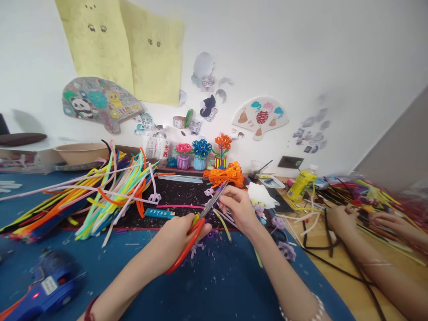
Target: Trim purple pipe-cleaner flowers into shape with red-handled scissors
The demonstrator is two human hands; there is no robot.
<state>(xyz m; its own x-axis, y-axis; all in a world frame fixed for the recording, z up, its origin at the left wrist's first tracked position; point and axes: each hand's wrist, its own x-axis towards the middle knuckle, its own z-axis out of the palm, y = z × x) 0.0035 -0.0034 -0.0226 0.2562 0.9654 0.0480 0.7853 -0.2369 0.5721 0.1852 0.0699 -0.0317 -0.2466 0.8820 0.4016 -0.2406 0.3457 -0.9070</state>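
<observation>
My left hand [177,238] is closed round the red handles of a pair of scissors [210,207], whose blades point away and to the right. Against the blade tips, my right hand [238,209] pinches a small bit of purple pipe cleaner [218,195], mostly hidden by blades and fingers. Just beyond lies a bunch of orange pipe-cleaner loops [229,174]. Purple flower shapes [286,252] lie right of my right forearm, and purple scraps [197,249] are scattered below the scissors.
A big bundle of coloured pipe cleaners [110,196] spreads at left. A blue glue gun [50,285], its red light lit, lies front left. Potted pipe-cleaner flowers [201,154] line the wall. Near a yellow bottle [302,183], another person's hands [343,221] work at right.
</observation>
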